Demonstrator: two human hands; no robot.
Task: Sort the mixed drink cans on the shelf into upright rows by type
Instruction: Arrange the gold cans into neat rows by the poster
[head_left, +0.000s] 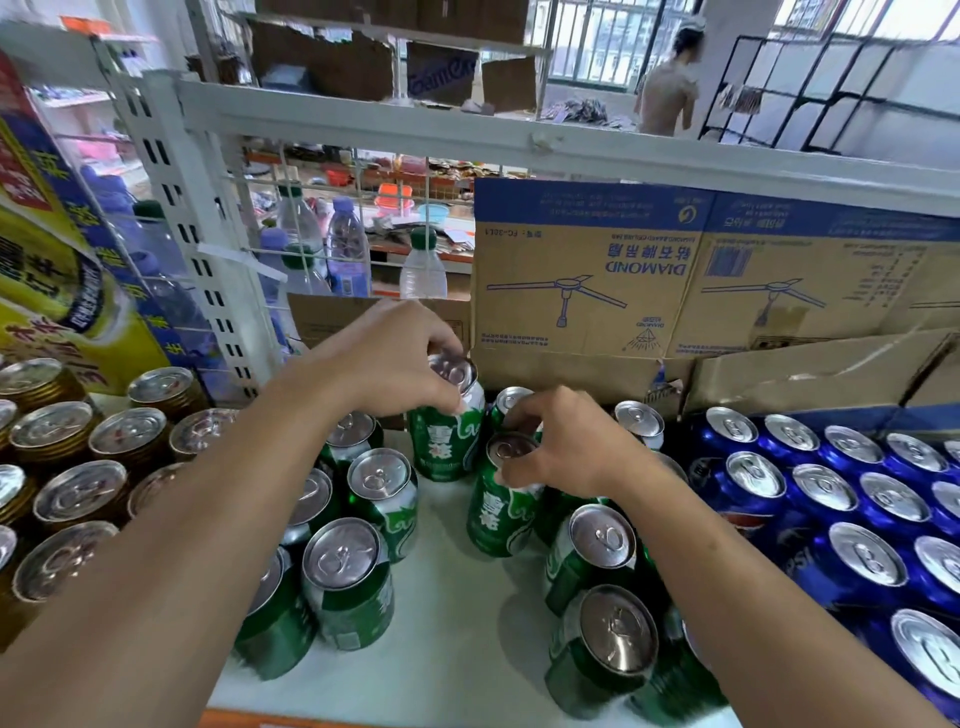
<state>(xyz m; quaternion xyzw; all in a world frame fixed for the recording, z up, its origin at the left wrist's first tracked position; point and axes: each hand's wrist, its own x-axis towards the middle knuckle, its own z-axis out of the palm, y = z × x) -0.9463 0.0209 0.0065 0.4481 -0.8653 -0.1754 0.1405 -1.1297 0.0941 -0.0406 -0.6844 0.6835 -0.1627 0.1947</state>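
On the white shelf (447, 639) stand several green cans in two loose groups, left (358, 587) and right (597, 561). My left hand (395, 358) grips the top rim of one upright green can (444, 441) at the back middle. My right hand (566, 441) holds the top of a second green can (496, 514), slightly tilted, just in front and to the right. Gold cans (78, 493) fill the left side and blue cans (831, 499) the right side, all upright.
Cardboard boxes (587, 275) line the back of the shelf. A white slotted upright (208, 270) and wire mesh stand at the back left, with water bottles (348, 249) behind. A yellow and blue poster (57, 249) hangs at left. A person (670, 88) stands far off.
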